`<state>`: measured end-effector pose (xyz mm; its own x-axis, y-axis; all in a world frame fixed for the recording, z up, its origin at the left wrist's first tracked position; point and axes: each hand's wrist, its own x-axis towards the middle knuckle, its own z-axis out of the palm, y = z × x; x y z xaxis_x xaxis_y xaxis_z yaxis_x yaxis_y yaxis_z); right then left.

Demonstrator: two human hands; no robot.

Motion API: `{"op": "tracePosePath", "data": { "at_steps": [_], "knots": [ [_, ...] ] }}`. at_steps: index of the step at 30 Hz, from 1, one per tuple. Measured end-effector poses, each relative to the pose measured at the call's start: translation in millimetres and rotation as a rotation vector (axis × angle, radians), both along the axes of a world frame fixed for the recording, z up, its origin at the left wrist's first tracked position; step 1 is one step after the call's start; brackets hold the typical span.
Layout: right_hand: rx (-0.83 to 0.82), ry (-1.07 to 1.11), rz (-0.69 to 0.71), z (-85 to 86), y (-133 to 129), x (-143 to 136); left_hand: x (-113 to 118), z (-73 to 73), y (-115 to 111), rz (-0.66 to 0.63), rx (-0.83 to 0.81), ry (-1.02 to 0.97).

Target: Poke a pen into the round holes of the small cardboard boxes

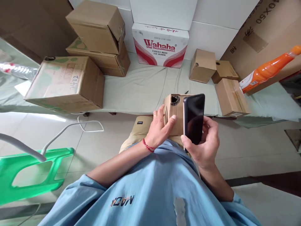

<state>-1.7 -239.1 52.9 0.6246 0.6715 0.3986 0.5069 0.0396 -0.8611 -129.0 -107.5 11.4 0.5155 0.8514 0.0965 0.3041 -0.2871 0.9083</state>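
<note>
A small cardboard box (pixel 176 110) with a dark, ragged hole near its top rests at my lap, by the front edge of the cloth-covered surface. My left hand (pixel 160 127) grips the box's left side, thumb on the near face and fingers along the side. In my right hand (pixel 204 141) is a black smartphone (pixel 194 117), held upright in front of the box's right part, its dark screen turned to the right. The phone hides that part of the box. A thin dark tip shows behind the box.
Cardboard boxes (pixel 66 80) stand at the left, and a white Wahaba-style printed carton (pixel 161 47) at the back. Small boxes (pixel 202 66) and an orange bottle (pixel 265 70) are at the right. A green stool (pixel 56 171) and white cable lie lower left.
</note>
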Motion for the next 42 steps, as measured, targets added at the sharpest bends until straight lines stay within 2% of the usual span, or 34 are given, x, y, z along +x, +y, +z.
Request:
{"op": "tracePosePath", "data": {
  "at_steps": [2, 5, 7, 8, 11, 14, 17, 20, 25, 28, 32, 36, 39, 42],
  "knots": [
    [0.014, -0.078, -0.063, -3.9, 11, 3, -5, -1.8, -7, 0.053, 0.203, 0.011],
    [0.030, -0.118, -0.091, -2.9, 18, 6, -14, 0.4, -13, 0.072, 0.692, -0.028],
    [0.040, -0.160, -0.103, -0.9, 20, 3, -18, 2.5, -12, -0.047, 0.933, -0.072],
    [0.051, -0.193, -0.113, -0.3, 20, 1, -19, 2.5, -11, -0.128, 0.987, -0.087],
    [0.085, -0.315, -0.149, -0.7, 21, -7, -19, -3.6, -5, -0.257, 0.999, -0.121],
    [0.069, -0.375, -0.169, -2.2, 21, -14, -17, -15.7, -4, -0.244, 0.987, -0.126],
    [0.045, -0.368, -0.171, -2.6, 21, -17, -18, -25.1, -8, -0.269, 0.898, -0.106],
    [0.038, -0.357, -0.174, -2.2, 21, -19, -19, -29.9, -11, -0.295, 0.810, -0.133],
    [0.024, -0.339, -0.159, -1.8, 22, -20, -19, -35.9, -12, -0.300, 0.761, -0.175],
    [0.029, -0.340, -0.146, -2.8, 22, -20, -19, -38.3, -11, -0.289, 0.778, -0.180],
    [0.056, -0.341, -0.141, -4.0, 24, -20, -18, -36.5, -11, -0.239, 0.891, -0.181],
    [0.065, -0.285, -0.150, -1.7, 23, -23, -17, -29.3, -10, -0.258, 0.863, -0.152],
    [0.077, -0.156, -0.185, -0.2, 17, -10, -18, -23.1, -10, -0.259, 0.891, -0.121],
    [0.045, -0.154, -0.340, -5.1, 14, 38, -20, -20.3, -8, -0.251, 0.926, -0.132]
  ]
}}
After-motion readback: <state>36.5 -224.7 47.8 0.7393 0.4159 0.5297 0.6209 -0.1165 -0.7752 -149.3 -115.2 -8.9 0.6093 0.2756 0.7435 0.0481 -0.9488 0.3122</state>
